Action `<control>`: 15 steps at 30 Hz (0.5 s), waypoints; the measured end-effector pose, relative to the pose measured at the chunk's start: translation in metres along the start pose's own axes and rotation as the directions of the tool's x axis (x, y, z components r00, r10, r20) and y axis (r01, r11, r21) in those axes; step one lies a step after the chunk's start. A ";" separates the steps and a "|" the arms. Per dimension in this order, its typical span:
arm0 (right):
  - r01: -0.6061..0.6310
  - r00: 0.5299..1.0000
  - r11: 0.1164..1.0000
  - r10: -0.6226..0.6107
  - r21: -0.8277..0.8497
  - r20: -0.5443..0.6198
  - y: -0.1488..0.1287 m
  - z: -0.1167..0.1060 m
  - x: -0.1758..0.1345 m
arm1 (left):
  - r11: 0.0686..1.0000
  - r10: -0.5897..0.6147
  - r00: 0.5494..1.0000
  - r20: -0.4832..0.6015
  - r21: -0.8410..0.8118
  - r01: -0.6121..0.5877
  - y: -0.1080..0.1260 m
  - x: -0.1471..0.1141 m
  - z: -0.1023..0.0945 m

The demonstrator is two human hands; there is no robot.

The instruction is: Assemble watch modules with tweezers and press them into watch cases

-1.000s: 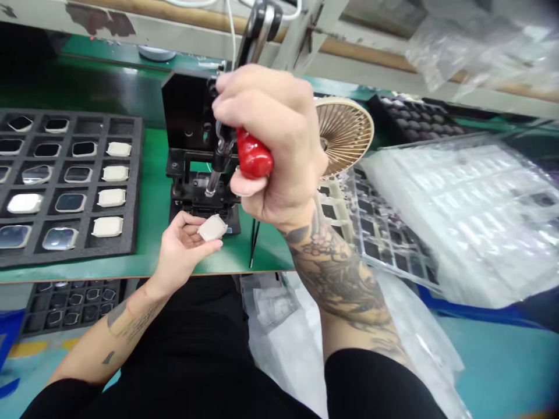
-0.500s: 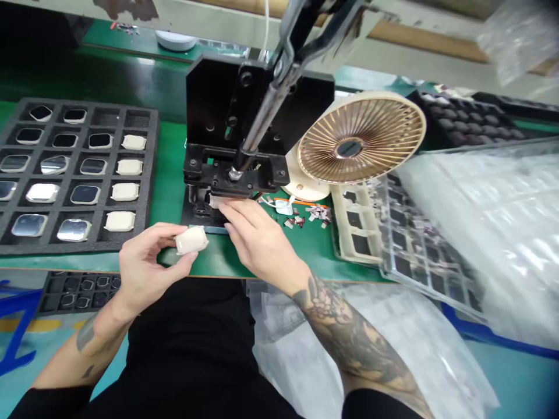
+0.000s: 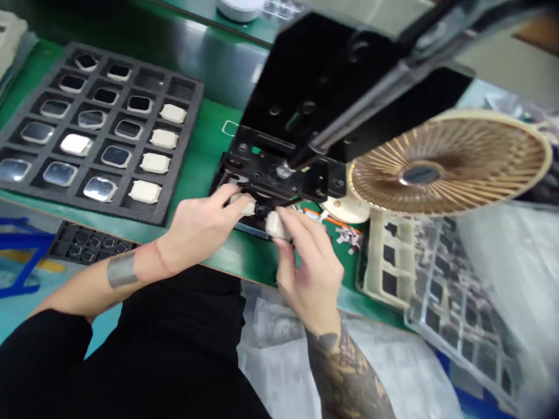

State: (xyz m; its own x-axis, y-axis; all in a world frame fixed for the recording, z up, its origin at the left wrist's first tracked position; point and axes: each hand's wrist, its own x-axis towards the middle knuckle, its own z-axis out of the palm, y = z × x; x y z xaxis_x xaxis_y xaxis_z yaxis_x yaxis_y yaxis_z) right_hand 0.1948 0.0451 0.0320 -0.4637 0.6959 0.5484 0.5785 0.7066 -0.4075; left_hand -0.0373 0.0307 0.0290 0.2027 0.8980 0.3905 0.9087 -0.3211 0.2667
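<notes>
A cream watch case (image 3: 247, 205) is between the fingers of my left hand (image 3: 198, 227), low at the front of the black press (image 3: 297, 157). My left fingertips partly cover it, and I cannot tell whether it rests on the press base. Just to its right, my right hand (image 3: 312, 262) pinches a second cream watch case (image 3: 276, 226) between thumb and fingers, held tilted in front of the base. Both hands are closed.
At the left, a grey foam tray (image 3: 163, 212) carries dark-faced watch pieces and several cream ones. A gold-grilled fan (image 3: 463, 166) stands right of the press. Small pale parts (image 3: 349, 237) lie below it, beside a cream compartment tray (image 3: 399, 297) and clear plastic trays (image 3: 458, 343).
My left hand has carried its watch case forward to the press. My right hand has drawn back from the press with a case in its fingers. The view has swung and tilted.
</notes>
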 end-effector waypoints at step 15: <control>0.390 0.919 0.920 -0.391 -0.029 -0.038 -0.012 0.005 0.022 | 0.765 -0.042 0.995 0.087 -0.639 0.088 0.011 -0.009 -0.020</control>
State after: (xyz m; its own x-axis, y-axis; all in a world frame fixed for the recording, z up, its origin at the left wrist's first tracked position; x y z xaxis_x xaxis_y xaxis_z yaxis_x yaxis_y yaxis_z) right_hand 0.1744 0.0528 0.0454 -0.6273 0.3585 0.6914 0.3710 0.9181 -0.1394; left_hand -0.0361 0.0127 0.0460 0.1952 0.9334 0.3011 0.4797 -0.3586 0.8008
